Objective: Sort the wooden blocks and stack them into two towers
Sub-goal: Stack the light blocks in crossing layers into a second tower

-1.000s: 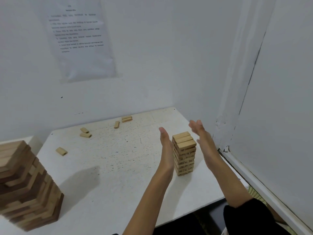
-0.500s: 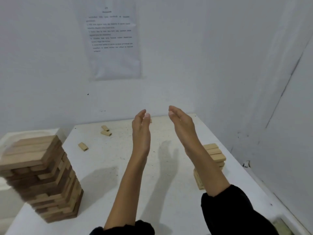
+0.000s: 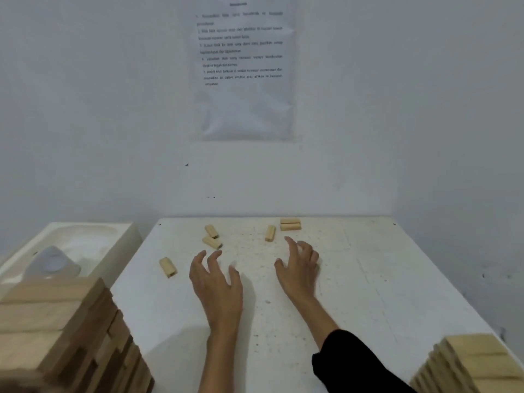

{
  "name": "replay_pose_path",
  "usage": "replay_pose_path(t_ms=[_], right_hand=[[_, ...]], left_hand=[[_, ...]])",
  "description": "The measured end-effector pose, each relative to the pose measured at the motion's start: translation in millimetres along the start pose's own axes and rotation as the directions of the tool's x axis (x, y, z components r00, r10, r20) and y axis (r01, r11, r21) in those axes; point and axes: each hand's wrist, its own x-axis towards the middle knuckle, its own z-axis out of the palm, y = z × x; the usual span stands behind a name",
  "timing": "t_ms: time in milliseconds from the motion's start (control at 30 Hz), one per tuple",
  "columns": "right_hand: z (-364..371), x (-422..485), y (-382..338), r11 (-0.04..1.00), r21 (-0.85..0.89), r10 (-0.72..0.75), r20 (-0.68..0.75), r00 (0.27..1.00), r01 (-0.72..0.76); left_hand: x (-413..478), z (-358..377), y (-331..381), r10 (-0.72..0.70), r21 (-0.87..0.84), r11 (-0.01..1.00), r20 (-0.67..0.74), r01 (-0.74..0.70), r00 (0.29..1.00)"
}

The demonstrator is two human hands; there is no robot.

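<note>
A white desk (image 3: 368,279) fills the lower half, set into a corner of white walls. At 7 o'clock on it stands the big tower (image 3: 65,336), crossed layers of darker and paler wood, close to the camera and blurred. On the wall at 12 o'clock hangs a printed sheet (image 3: 243,109), its text too blurred to read. The small tower (image 3: 470,364), pale wood, stands at 5 o'clock near the desk's right edge, cut by the frame. Off the desk at 9 o'clock sits a white basin (image 3: 85,236).

Both hands are palm down over the desk's middle, empty, fingers spread and loosely bent; whether the fingertips touch the top I cannot tell. The left hand (image 3: 217,282) is at 11 o'clock of centre. The right hand (image 3: 299,268), black sleeve (image 3: 354,361) on its forearm, is at 1 o'clock.

Loose blocks lie flat toward the far edge:
- a pair (image 3: 290,224) side by side at 12 o'clock
- a middle block (image 3: 270,233) just left of the pair
- a rear block (image 3: 211,231) and a front block (image 3: 212,242) at 11 o'clock
- a left block (image 3: 168,267) at 10 o'clock, beside the left hand
</note>
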Motion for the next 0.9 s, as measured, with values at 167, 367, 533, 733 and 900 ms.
replay_pose_path(t_ms=[167, 367, 533, 733, 900], right_hand=[[12, 63, 7, 0.998, -0.051, 0.016, -0.083, 0.996, -0.02], [21, 98, 9, 0.977, -0.199, -0.074, 0.031, 0.997, 0.079], [24, 94, 12, 0.981, -0.176, -0.104, -0.145, 0.984, 0.078], [24, 92, 13, 0.989, -0.121, -0.1, -0.158, 0.982, 0.082], [25, 92, 10, 0.98, -0.101, -0.186, -0.187, 0.964, 0.17]], left_hand=[[9, 21, -14, 0.016, -0.007, 1.0, 0.065, -0.016, 0.998], [9, 23, -15, -0.06, -0.024, 0.998, 0.089, 0.063, 0.994], [8, 21, -14, -0.078, -0.044, 0.996, 0.095, 0.082, 0.992], [8, 23, -16, -0.073, 0.008, 0.997, 0.115, 0.072, 0.991], [17, 25, -16, -0.034, 0.108, 0.994, 0.136, 0.02, 0.99]])
